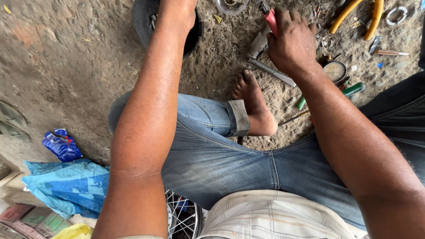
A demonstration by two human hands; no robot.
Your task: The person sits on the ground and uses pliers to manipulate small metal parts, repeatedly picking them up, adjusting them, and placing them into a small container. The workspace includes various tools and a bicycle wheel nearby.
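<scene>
R hand [292, 42] fingers curled round red-handled tool [270, 20]; L hand [177, 11] in black bowl [144, 20] (fingers hidden, can't tell).

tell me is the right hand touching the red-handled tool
Touching. The head view shows the right hand closed around the red-handled tool, whose red grip sticks out above the fingers.

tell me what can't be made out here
Head view:
- Left hand: cut off by the top edge, so its grip is unknown.
- Red-handled tool in the right hand: its head is cut off at the top.
- Black bowl: contents mostly hidden by the left arm.
- Gauge: dial too small.
</scene>
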